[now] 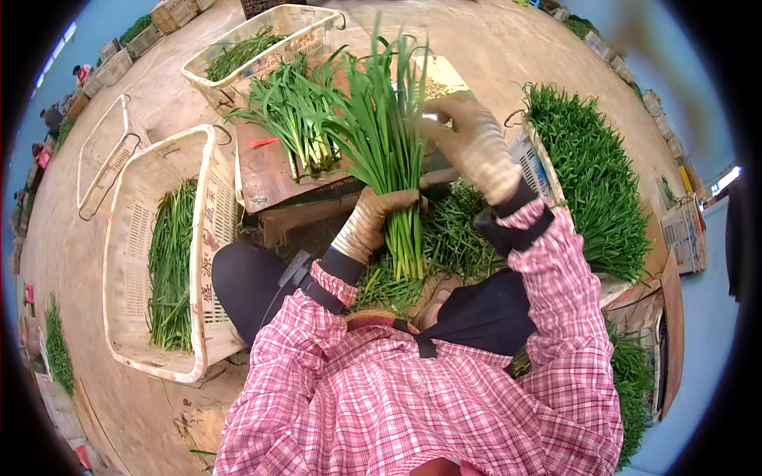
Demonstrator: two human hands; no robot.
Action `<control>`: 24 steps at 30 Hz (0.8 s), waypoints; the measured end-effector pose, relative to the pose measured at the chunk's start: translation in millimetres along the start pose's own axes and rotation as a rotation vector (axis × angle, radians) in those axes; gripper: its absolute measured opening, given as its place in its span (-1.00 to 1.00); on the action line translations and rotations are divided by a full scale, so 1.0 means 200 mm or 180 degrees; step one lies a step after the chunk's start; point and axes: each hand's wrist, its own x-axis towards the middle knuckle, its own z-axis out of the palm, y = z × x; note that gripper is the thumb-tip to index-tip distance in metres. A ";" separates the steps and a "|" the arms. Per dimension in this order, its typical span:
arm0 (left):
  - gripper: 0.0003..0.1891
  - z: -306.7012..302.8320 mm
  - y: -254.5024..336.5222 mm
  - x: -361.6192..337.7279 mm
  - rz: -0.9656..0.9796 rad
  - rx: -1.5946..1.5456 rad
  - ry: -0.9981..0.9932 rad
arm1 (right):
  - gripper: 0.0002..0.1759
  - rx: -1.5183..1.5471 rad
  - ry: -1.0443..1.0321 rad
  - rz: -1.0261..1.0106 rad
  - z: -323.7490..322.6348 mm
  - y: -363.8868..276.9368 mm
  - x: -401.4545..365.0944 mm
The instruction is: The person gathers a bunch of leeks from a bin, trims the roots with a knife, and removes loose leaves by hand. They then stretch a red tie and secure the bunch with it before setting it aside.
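Green, long-leaved bunch [390, 155], one, pale stems at the near end: held upright-leaning in front of the person, leaf tips pointing far, just off the near edge of the tabletop [260, 178].

Left hand [377, 213], gloved, whitish fabric with brown staining: fingers [403, 200] closed round the bunch at mid-stem, gripping it.

Right hand [468, 139], gloved likewise, blurred: raised to the right of the leaves, near them; whether its fingers pinch anything, or touch the leaves, cannot be told.

Sleeves [556, 293], pink and white check, with a dark band [520, 230] at the right wrist and a dark strap [321, 297] at the left.

Tabletop, low, reddish-brown: carries a second bunch [290, 99] of the same greens, left of the held one, stems toward the near side; a small red item [263, 142] lies at its left.

Crate [131, 270], off-white plastic, perforated, on the left: contains greens [172, 270] laid lengthwise.

Crate of like make [305, 41], far side: contains a smaller quantity of greens [246, 54].

Greens [587, 182], densely packed, in a box [533, 163] on the right.

Loose greens [460, 230], heaped beyond the person's right knee [496, 305].
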 end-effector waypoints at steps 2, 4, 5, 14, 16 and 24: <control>-0.59 0.00 -0.01 0.00 0.0061 -0.0003 -0.0024 | -0.60 -0.0428 -0.0674 0.0420 0.06 0.02 0.07; -0.62 -0.01 -0.01 0.00 0.0114 -0.0004 -0.0039 | -0.61 0.0202 -0.0547 0.0708 0.13 0.08 0.05; -0.63 -0.01 -0.01 0.00 0.0162 -0.0170 -0.0040 | -0.61 0.0825 -0.0407 0.0984 0.16 0.11 0.05; -0.67 -0.01 0.03 -0.01 0.0074 -0.0576 -0.0146 | -0.71 0.0923 0.0627 0.1395 0.32 0.38 -0.03; -0.66 -0.04 -0.01 -0.02 0.0013 -0.0559 -0.0183 | -0.68 -0.0241 0.0716 0.1238 0.27 0.50 -0.02; -0.60 -0.05 -0.02 -0.01 -0.0020 -0.0373 -0.0060 | -0.51 0.1468 -0.0320 0.1397 0.16 0.40 -0.14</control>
